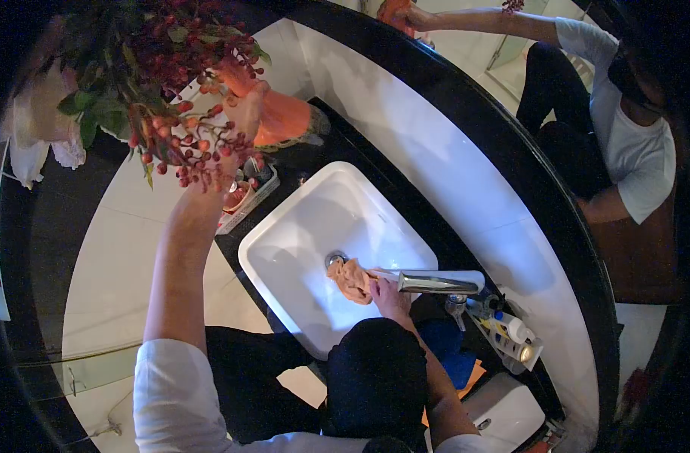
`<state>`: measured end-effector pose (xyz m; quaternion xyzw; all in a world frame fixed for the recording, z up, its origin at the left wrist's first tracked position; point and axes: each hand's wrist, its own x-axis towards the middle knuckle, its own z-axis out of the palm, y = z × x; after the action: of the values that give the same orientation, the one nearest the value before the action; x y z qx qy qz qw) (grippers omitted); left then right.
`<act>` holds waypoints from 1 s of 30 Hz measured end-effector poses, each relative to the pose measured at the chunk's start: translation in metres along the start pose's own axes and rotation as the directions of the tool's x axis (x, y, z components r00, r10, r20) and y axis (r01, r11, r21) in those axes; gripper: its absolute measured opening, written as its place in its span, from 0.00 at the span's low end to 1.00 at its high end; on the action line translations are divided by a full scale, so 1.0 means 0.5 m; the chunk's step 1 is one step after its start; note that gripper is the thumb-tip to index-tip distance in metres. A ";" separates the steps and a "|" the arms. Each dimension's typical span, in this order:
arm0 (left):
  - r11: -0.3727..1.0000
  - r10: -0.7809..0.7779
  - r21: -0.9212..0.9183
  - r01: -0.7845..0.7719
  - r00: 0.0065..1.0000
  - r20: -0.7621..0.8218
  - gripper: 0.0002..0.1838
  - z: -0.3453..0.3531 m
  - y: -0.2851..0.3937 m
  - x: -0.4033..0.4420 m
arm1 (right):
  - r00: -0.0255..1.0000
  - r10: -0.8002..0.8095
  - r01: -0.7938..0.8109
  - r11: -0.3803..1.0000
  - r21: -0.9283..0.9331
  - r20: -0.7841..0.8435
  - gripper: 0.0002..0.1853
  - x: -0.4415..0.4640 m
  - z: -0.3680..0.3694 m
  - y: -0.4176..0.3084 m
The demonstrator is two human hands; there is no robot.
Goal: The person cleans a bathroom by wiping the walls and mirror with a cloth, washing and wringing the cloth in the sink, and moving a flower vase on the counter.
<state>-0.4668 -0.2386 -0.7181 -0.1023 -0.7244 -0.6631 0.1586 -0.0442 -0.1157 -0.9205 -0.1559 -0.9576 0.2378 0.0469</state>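
My left hand (pixel 247 112) is raised at the upper left, closed around an orange vase (pixel 283 119). Sprays of red berries (pixel 198 143) and green leaves hang in front and partly hide the fingers. The vase leans, with its base towards the back corner of the dark counter. Down in the white sink (pixel 266 249), my right hand (pixel 391 298) grips a crumpled peach-coloured cloth (pixel 351 281). The cloth lies beside the drain (pixel 335 259), under the spout of the chrome faucet (pixel 439 282). Whether water is running I cannot tell.
A small tray (pixel 251 200) of items stands left of the sink. On the right, a caddy (pixel 511 340) holds several bottles. A mirror (pixel 503 113) behind the counter reflects a person in a white shirt. White flowers (pixel 29 160) hang at far left.
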 end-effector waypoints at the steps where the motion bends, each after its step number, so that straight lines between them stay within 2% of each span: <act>1: 0.998 0.025 -0.056 -0.026 1.000 -0.015 0.14 0.001 -0.004 0.003 | 0.994 -0.065 0.067 0.998 0.017 -0.090 0.14 0.002 -0.001 0.001; 4: 0.998 -0.049 0.034 0.052 0.995 -0.085 0.13 0.013 0.035 -0.033 | 0.997 -0.038 0.039 0.999 0.013 -0.066 0.14 0.003 -0.001 0.001; 7: 0.991 -0.054 0.123 0.058 0.998 -0.032 0.14 0.005 0.021 -0.011 | 0.998 -0.037 0.040 0.997 0.059 -0.052 0.15 0.005 -0.003 0.001; 13: 0.997 -0.063 0.032 0.066 0.995 -0.081 0.13 0.013 0.059 -0.043 | 0.988 0.107 -0.112 0.993 0.042 0.114 0.17 0.007 -0.009 -0.007; 14: 0.997 -0.060 0.037 0.063 0.995 -0.085 0.13 0.012 0.066 -0.047 | 0.988 0.101 -0.107 0.993 0.046 0.115 0.17 0.006 -0.009 -0.008; 16: 0.988 -0.097 0.111 0.107 0.991 -0.095 0.13 0.014 0.081 -0.056 | 0.982 0.097 -0.088 0.994 -0.057 0.161 0.18 0.004 -0.009 -0.005; 17: 0.981 -0.117 0.147 0.131 0.988 -0.100 0.13 0.017 0.085 -0.059 | 0.983 0.095 -0.087 0.995 -0.056 0.160 0.18 0.003 -0.008 -0.005; 19: 0.961 -0.154 0.214 0.175 0.982 -0.113 0.13 0.019 0.092 -0.060 | 0.996 0.090 -0.091 0.996 0.026 0.004 0.18 0.004 0.000 -0.005; 20: 0.962 -0.152 0.211 0.173 0.982 -0.113 0.13 0.020 0.089 -0.059 | 0.996 0.089 -0.089 0.996 0.024 0.002 0.18 0.005 0.005 -0.001; 23: 0.983 -0.001 0.185 0.012 0.998 -0.061 0.14 0.023 0.073 -0.062 | 0.996 0.089 -0.089 0.996 0.014 0.002 0.17 0.003 0.021 0.005; 25: 0.985 0.012 0.170 0.001 0.997 -0.071 0.15 0.031 0.063 -0.061 | 0.997 0.052 -0.056 0.996 -0.066 -0.064 0.16 -0.003 0.029 0.009; 28: 0.989 -0.001 0.149 0.015 0.995 -0.097 0.15 0.034 0.060 -0.062 | 0.995 0.023 -0.031 0.997 -0.076 -0.095 0.15 -0.001 0.031 0.013; 30: 0.992 -0.015 0.126 0.029 0.994 -0.111 0.16 0.035 0.059 -0.051 | 0.993 0.001 0.005 0.999 0.051 -0.118 0.16 0.000 0.060 0.031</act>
<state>-0.4342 -0.2166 -0.7013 -0.0474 -0.7565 -0.6218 0.1971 -0.0449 -0.1160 -0.9540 -0.1674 -0.9468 0.2528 0.1075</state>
